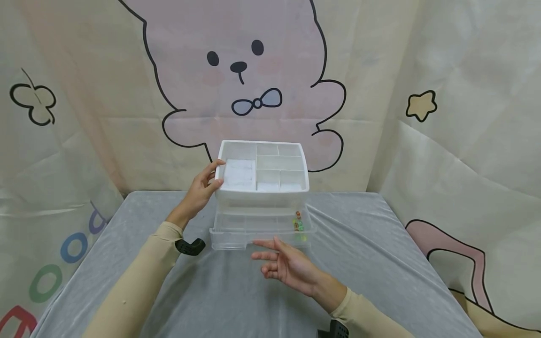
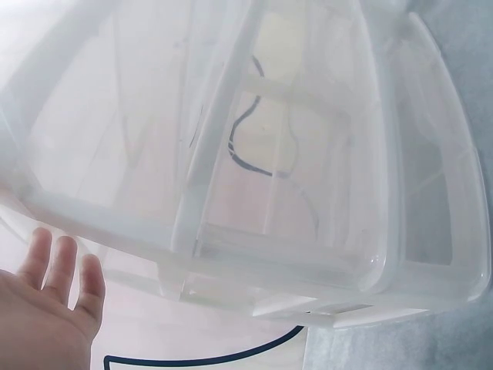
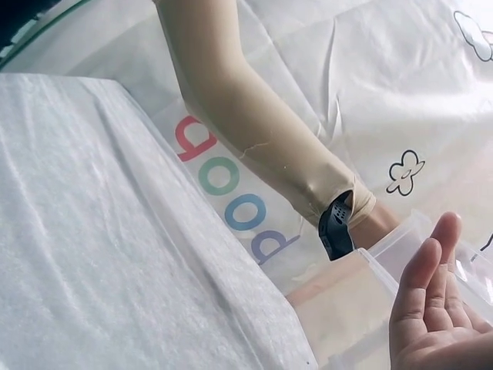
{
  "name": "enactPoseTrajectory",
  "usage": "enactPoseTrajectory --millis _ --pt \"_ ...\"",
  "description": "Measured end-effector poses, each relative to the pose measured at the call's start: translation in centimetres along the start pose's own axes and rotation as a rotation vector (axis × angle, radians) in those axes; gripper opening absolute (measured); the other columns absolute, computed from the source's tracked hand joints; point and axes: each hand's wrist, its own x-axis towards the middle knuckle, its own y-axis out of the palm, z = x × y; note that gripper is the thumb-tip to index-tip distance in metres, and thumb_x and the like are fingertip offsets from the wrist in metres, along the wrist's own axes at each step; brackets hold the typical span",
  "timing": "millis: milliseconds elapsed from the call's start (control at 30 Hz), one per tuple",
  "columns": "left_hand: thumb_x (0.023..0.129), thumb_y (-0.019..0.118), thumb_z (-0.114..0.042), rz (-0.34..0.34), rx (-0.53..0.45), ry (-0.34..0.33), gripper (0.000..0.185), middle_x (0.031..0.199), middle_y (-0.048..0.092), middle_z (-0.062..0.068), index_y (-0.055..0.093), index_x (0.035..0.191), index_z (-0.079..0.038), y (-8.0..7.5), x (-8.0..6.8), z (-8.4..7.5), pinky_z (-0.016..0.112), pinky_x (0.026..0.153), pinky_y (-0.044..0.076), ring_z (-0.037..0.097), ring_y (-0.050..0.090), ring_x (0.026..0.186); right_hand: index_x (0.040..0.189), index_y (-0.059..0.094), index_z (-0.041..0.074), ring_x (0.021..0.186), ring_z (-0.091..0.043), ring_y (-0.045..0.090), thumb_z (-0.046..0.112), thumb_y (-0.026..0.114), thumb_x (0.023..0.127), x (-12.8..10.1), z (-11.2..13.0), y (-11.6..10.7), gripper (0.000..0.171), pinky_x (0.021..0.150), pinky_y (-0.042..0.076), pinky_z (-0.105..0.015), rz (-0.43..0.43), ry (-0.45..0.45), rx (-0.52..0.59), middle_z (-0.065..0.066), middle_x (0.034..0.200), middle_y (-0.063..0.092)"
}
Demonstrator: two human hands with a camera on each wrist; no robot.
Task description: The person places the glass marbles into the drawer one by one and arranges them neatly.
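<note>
A small white plastic drawer organizer [image 1: 262, 191] stands on the table, its top divided into several compartments. Its clear lower drawer [image 1: 236, 240] sticks out toward me. Small green and orange pieces [image 1: 298, 224] lie at the right inside the drawer. My left hand [image 1: 202, 190] touches the organizer's left rim with thumb and fingertips; in the left wrist view, several fingers [image 2: 60, 266] extend beside the translucent wall. My right hand [image 1: 291, 267] is in front of the drawer, palm turned left, fingers loosely extended, the index fingertip right at the drawer's front edge.
A grey cloth covers the table [image 1: 346, 263]. Behind it hangs a fabric backdrop [image 1: 363, 70] with a pink bear, and printed cloth rises on both sides. Black wrist cameras [image 1: 190, 247] sit on both wrists.
</note>
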Motion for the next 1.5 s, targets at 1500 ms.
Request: enactPoseTrajectory --millis 1500 --pt "0.106 0.047 -0.013 -0.017 -0.002 0.001 0.052 0.164 0.027 0.013 0.032 0.155 -0.006 0.2 -0.1 0.2 0.019 0.085 0.049 0.029 0.045 0.128 0.161 0.015 0.002 0.088 -0.004 0.068 0.049 0.021 0.110 4.1 1.9 -2.4 0.070 0.087 0.054 -0.022 -0.067 -0.039 0.003 0.008 0.116 0.071"
